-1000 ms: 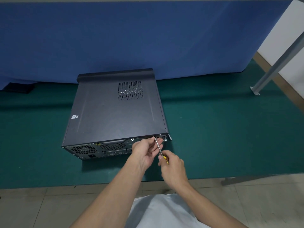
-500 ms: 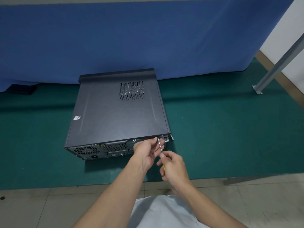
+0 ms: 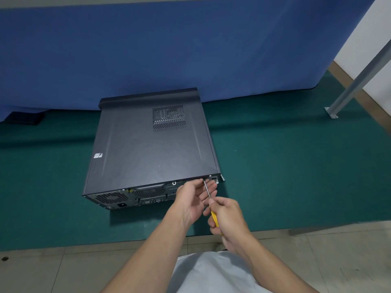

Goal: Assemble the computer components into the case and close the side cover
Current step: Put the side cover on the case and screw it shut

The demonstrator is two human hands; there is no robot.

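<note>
Case (image 3: 152,153) lies on its side on the green surface (image 3: 296,176), side cover (image 3: 135,144) seated on top. Right hand (image 3: 227,218) grips the yellow handle of the screwdriver (image 3: 208,192), whose tip is at the rear edge near the right corner; left hand (image 3: 192,199) pinches the shaft close to the tip, and the screw is too small to make out. Risk: the shaft runs at a slant, so the tip may slip off the screw head and scratch the cover or jab the left fingers, or the screw may go in crooked and leave the cover loose.
</note>
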